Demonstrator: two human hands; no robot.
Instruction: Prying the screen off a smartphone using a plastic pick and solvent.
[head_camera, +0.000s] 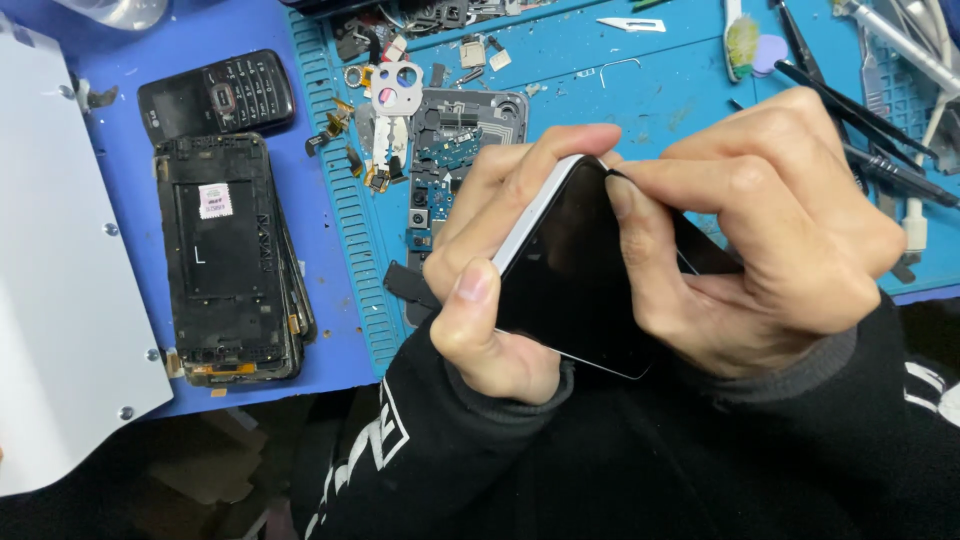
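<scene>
Head view: both hands grip smartphone (580, 270), long axis tilted top-left to bottom-right; left hand (500, 280) clamps silver edge, right hand (760, 230) pinches top corner w/ thumb.

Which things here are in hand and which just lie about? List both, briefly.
In hand:
- white-edged smartphone, gripped by the left hand
- right hand, fingertips pinching at the phone's top edge

Lying about:
- old keypad phone
- stack of stripped phone frames
- opened phone body with loose parts
- toothbrush
- tweezers
- scalpel blade
</scene>
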